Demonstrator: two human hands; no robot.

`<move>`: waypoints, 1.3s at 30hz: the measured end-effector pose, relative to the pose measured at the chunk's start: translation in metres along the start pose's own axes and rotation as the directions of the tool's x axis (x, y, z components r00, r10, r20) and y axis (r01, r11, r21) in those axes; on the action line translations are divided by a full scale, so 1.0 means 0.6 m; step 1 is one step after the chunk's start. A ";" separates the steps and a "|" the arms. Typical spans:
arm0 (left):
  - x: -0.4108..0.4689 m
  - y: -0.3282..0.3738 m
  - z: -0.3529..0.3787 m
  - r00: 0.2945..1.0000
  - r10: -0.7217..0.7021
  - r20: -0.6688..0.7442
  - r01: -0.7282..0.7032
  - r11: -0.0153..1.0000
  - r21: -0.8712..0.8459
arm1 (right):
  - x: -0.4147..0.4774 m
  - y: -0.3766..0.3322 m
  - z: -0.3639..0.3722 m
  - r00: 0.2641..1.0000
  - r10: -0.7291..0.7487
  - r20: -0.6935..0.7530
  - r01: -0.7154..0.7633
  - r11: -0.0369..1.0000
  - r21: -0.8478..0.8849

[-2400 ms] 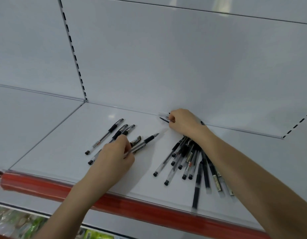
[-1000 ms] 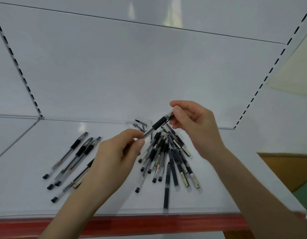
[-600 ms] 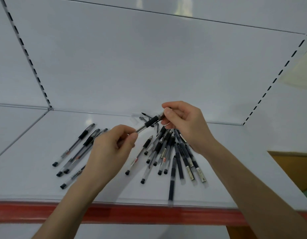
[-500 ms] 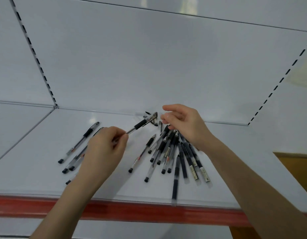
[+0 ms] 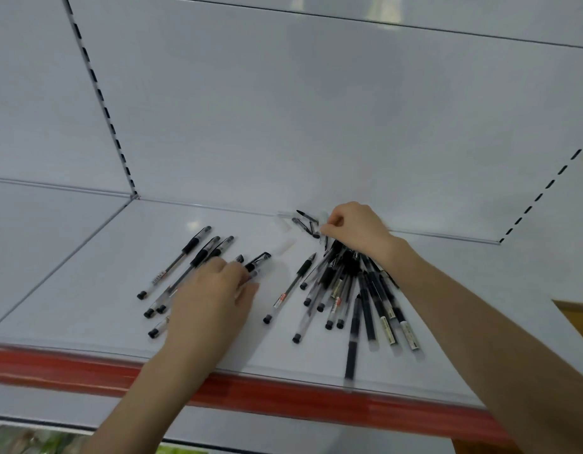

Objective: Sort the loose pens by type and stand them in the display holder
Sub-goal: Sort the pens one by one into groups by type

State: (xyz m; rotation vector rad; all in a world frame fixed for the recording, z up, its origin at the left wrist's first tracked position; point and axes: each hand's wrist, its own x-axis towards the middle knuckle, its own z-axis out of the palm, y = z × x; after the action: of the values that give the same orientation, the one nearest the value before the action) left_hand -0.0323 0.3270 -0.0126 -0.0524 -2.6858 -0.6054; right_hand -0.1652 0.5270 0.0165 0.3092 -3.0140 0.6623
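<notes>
I judge the sorting is only begun. My left hand [image 5: 214, 293] lies over a small row of capped pens [image 5: 185, 267] at the left of the shelf [image 5: 87, 273], fingers curled on one pen [image 5: 255, 262]. My right hand [image 5: 355, 229] is closed, pinching something small near the loose caps [image 5: 306, 221]; what it is, I cannot tell. The big pile [image 5: 352, 290] is unsorted. No holder is visible, so no pen stands yet.
</notes>
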 end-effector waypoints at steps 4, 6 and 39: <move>0.004 0.037 0.018 0.985 0.033 0.169 -0.041 0.998 0.043 | 0.017 -0.018 0.011 0.994 0.041 0.102 -0.026 0.989 -0.145; 0.012 0.043 0.027 0.970 0.027 0.240 -0.050 0.995 0.089 | 0.025 -0.022 0.011 0.989 0.073 0.132 -0.047 0.980 -0.193; 0.014 0.100 -0.029 0.981 0.158 0.116 -0.048 0.767 -0.640 | -0.141 -0.007 -0.124 0.948 0.220 -0.230 0.137 0.372 0.918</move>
State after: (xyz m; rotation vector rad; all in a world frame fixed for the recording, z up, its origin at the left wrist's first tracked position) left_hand -0.0269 0.3735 0.0292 -0.4493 -2.4666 -1.5074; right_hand -0.0817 0.5703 0.0787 0.0985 -1.9679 2.1570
